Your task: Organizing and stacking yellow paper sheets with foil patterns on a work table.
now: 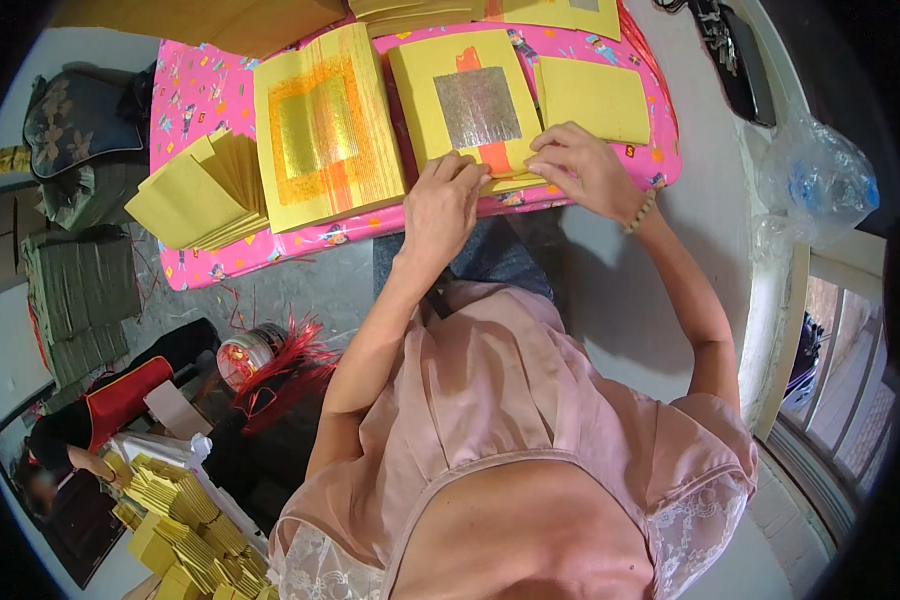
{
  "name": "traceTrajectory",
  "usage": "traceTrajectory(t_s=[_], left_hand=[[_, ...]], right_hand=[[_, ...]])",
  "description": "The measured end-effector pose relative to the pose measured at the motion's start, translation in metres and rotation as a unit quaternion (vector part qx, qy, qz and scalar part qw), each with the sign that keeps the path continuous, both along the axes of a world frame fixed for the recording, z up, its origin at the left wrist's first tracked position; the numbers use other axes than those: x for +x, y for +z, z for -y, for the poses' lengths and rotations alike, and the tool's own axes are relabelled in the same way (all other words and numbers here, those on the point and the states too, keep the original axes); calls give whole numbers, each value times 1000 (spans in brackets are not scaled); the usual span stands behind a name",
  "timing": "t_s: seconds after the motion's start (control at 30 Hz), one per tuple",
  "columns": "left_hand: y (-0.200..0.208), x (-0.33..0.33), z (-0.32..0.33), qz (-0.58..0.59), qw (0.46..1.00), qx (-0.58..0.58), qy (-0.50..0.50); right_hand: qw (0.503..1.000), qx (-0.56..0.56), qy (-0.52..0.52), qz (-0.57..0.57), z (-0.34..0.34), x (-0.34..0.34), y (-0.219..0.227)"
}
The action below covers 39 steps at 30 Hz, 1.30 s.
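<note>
Head view: by the pink surface's near edge lies yellow paper, likely light, easily creased, best held at the corners. My left hand and right hand bend fingers onto it; whether pinching, I can't tell.

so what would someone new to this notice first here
Probably the pink cover across the top, patterned with little figures, and the gold patch and silver patch side by side on the yellow paper there. After that, likely the tuft of red strands at lower left, spilling beside a round tub.
</note>
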<state>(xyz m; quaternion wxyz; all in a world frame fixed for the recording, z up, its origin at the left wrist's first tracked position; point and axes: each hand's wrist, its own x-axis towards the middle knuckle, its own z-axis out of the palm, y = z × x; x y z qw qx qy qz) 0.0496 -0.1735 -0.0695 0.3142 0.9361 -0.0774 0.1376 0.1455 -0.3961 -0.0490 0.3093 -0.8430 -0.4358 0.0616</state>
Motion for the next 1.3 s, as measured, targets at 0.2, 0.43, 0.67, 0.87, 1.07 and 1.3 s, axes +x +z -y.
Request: traceTrajectory(t_s=[0.2,0.43,0.67,0.87,1.07,1.3], left_hand=[[2,2,2,31,999,-14,7],[27,1,19,109,992,53,26],[9,39,20,60,996,65,16],[-8,72,13,13,994,87,58],[-19,83,7,4,994,85,63],[-22,85,7,1,994,86,63]], right_hand=[[993,-42,-6,108,-9,-2,2],[998,-35,-46,40,-23,46,25],[993,18,-81,79,-59,118,20],[991,-34,-97,79,-79,162,-11],[983,-81,-36,163,-104,167,-12],[993,-103,-27,44,-122,158,-27]])
